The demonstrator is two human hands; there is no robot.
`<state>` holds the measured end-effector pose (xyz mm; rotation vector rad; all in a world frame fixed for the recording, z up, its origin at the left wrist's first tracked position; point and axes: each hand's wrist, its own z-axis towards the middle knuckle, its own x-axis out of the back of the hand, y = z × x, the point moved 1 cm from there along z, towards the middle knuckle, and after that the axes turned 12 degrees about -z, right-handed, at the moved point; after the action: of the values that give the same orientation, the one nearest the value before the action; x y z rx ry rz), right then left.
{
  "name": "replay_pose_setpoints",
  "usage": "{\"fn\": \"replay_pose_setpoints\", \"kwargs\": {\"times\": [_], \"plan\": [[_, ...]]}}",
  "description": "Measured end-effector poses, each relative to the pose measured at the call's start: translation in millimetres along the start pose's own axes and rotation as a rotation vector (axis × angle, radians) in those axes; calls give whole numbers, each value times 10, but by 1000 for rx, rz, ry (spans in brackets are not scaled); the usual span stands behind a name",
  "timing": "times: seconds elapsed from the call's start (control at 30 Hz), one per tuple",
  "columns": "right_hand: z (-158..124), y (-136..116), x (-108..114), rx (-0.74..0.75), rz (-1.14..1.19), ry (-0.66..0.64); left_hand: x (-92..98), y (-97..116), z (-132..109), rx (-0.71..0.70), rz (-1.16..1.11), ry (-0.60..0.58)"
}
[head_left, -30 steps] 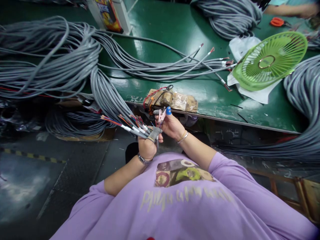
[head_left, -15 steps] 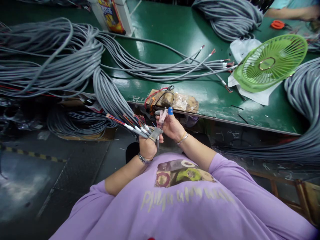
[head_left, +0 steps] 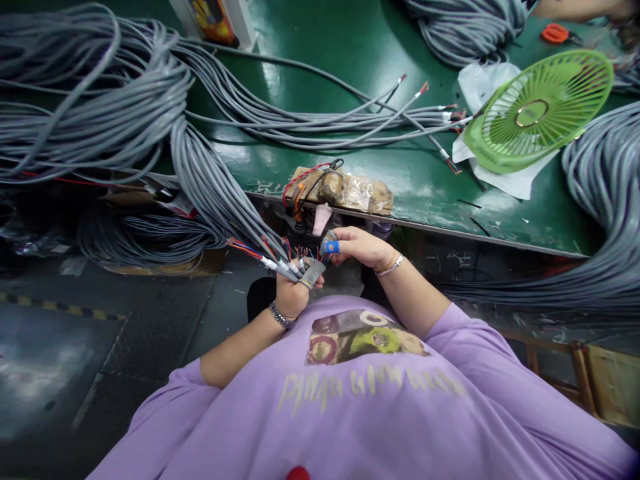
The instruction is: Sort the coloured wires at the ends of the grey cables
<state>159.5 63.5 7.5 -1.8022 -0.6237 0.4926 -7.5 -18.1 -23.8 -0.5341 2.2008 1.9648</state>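
Observation:
Grey cables [head_left: 220, 180] run down off the bench into my left hand [head_left: 291, 297], which is closed around their ends. Thin red, blue and dark stripped wires [head_left: 245, 248] fan out past white collars [head_left: 283, 267] there. A grey wrap [head_left: 313, 273] covers a finger of this hand. My right hand [head_left: 365, 248] is closed in a pinch beside the wire ends, with blue tape [head_left: 330, 247] on its thumb. Whatever lies between its fingertips is hidden. Just above, a pale pink piece [head_left: 321, 219] sits below the bench edge, apart from the fingers.
On the green bench [head_left: 300, 73] lie a taped wooden block [head_left: 355, 193] with red and black leads, more cable ends [head_left: 400, 120] and a green fan [head_left: 540, 113]. Coiled cables [head_left: 605, 173] stand at right. Another person's arm [head_left: 575, 8] and orange-handled scissors [head_left: 555, 33] show at far right.
My right hand has turned over and come in to the wire ends, away from the pink piece it was at. My left hand keeps its hold on the cables. The view has shifted slightly.

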Motion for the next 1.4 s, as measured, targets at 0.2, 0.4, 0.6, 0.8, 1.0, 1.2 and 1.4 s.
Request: {"fn": "replay_pose_setpoints", "kwargs": {"times": [0.2,0.4,0.6,0.8,1.0,1.2,1.4], "plan": [[17,-63,6,88,-113,-14,-24,35,-6,14,35,-44],[44,-62,-8,132,-177,-14,-17,40,-15,44,56,-72],[56,-58,-79,196,-219,-21,12,47,13,69,99,-185],[74,-10,-153,218,-218,8,79,-3,36,141,126,-206],[19,49,-164,149,-160,166,127,-114,43,154,5,-100],[67,208,-70,27,134,403,18,32,-12,132,-99,-18],[271,135,-124,-116,441,273,-165,203,25,51,-210,90]]}}
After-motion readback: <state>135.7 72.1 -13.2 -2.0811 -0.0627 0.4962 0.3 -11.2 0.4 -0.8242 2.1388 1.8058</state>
